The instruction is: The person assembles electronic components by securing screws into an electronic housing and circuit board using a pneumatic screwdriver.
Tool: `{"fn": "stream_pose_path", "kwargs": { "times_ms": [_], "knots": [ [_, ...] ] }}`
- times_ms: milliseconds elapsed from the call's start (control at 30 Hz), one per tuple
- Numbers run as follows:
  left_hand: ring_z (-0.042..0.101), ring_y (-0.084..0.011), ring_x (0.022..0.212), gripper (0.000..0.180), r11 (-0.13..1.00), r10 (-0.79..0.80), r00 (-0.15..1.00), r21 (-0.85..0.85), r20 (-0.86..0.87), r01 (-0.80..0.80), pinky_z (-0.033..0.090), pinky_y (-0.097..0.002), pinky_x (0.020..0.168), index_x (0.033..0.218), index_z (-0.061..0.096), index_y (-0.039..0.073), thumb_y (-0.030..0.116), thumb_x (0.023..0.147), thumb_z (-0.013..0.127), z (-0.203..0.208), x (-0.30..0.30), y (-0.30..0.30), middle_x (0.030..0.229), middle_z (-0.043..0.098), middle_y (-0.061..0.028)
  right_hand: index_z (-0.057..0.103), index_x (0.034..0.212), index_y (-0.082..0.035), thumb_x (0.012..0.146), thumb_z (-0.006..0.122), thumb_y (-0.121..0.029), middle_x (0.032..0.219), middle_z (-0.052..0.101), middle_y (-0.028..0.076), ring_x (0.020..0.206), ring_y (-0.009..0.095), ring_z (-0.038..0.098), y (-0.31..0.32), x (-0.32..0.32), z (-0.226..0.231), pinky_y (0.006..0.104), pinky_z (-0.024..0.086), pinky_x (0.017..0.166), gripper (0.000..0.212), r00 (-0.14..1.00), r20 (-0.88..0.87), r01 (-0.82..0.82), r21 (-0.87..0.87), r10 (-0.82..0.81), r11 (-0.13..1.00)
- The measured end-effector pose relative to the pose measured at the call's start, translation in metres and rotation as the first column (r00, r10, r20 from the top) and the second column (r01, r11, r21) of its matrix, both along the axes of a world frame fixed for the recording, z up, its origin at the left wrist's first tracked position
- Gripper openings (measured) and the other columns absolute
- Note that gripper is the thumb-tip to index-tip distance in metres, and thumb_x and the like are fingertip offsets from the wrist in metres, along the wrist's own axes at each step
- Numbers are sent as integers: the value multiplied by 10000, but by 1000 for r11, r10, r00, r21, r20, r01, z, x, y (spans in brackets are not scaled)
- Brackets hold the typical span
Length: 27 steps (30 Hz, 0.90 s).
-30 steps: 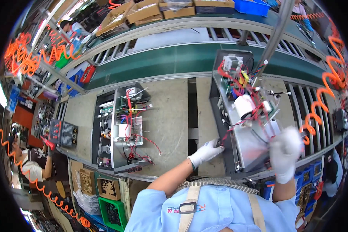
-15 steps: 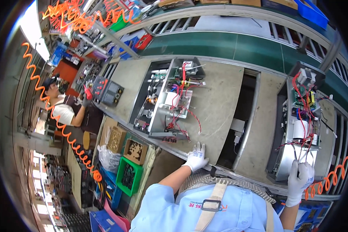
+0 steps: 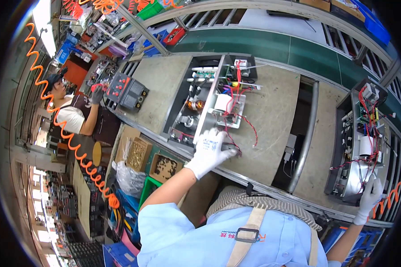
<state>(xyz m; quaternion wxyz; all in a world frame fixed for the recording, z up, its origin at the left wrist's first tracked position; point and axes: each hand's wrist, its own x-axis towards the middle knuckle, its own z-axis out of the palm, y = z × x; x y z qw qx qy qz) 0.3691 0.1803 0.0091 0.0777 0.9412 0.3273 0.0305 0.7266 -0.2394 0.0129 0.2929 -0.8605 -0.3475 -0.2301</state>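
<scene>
My left hand (image 3: 209,153), in a white glove, rests at the near end of the left open metal chassis (image 3: 176,95), fingers over its edge and thumb spread apart. Inside this chassis are circuit boards, a copper coil, a white cylinder (image 3: 223,103) and a metal divider panel (image 3: 211,95). Loose red wires (image 3: 250,124) trail from it onto the bench. My gloved right hand (image 3: 370,196) is at the near right corner of a second, similar chassis (image 3: 336,162), its fingers closed beside the wires there; what they hold is too small to tell.
A person (image 3: 75,113) at the left handles a red tool over a dark unit with red knobs (image 3: 129,91). Boxes of small brass parts (image 3: 138,153) and dark parts (image 3: 164,168) stand near left. A gap with a metal roller (image 3: 304,142) divides the bench. Orange coiled hoses (image 3: 78,153) hang at both sides.
My left hand has gone from the bench surface up and left onto the near end of the left chassis. My right hand has shifted toward the right chassis's right corner. The view has moved slightly.
</scene>
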Motion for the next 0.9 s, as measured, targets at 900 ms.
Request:
{"fn": "stream_pose_path", "kwargs": {
  "times_ms": [900],
  "knots": [
    [621, -328, 975, 575, 682, 344, 928, -717, 143, -142, 478, -380, 856, 1233, 493, -38, 272, 768, 628, -53, -183, 238, 1058, 633, -223, 575, 726, 13, 985, 425, -342, 727, 608, 99, 713, 166, 567, 376, -296, -125, 300, 434, 683, 465, 332, -807, -189, 451, 489, 872]
  ]
}}
